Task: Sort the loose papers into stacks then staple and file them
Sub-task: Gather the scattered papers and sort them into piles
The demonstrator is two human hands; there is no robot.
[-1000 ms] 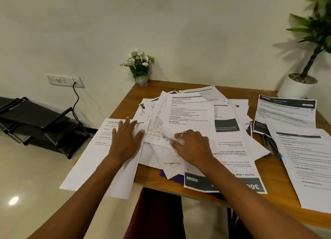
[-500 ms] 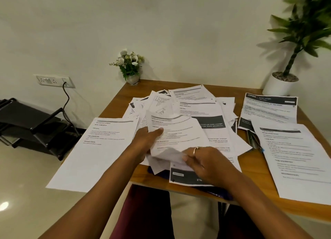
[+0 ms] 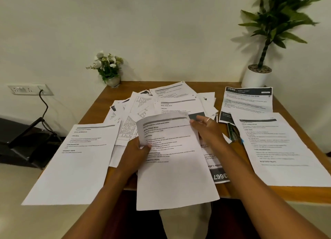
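**Left hand** (image 3: 135,155): fingers curled behind the left edge of one printed sheet (image 3: 172,163), thumb pressed on its face; firm pinch.

**Right hand** (image 3: 207,131): fingers (image 3: 197,121) stretched along the sheet's upper right corner and touching it. Ring on one finger. Whether they pinch the paper cannot be told, as the thumb is hidden.

**Held sheet:** raised off the pile and tilted toward the viewer. Grey header bar at top, lower edge hanging past the near edge of the bench (image 3: 96,113).

**Loose pile** (image 3: 172,100): mixed sheets fanned at many angles across the middle of the bench, behind and beneath the held sheet. One with a dark band and large numerals (image 3: 219,175) lies upside down under the right forearm.

**Left sheet** (image 3: 80,158): grey-headed, lying flat, overhanging the bench's left near corner.

**Right sheet** (image 3: 279,149): grey-headed, lying flat near the right edge.

**Dark-headed sheet** (image 3: 249,100): behind the right sheet, partly under it.

**Dark narrow object** (image 3: 232,133): between the pile and the right sheet; too blurred to identify.

**Small flower pot** (image 3: 109,68): far left corner of the bench.

**Potted plant** (image 3: 258,75): white pot, far right corner.

**Wall socket** (image 3: 30,90): cable plugged in.

**Black rack** (image 3: 23,140): on the floor at left.
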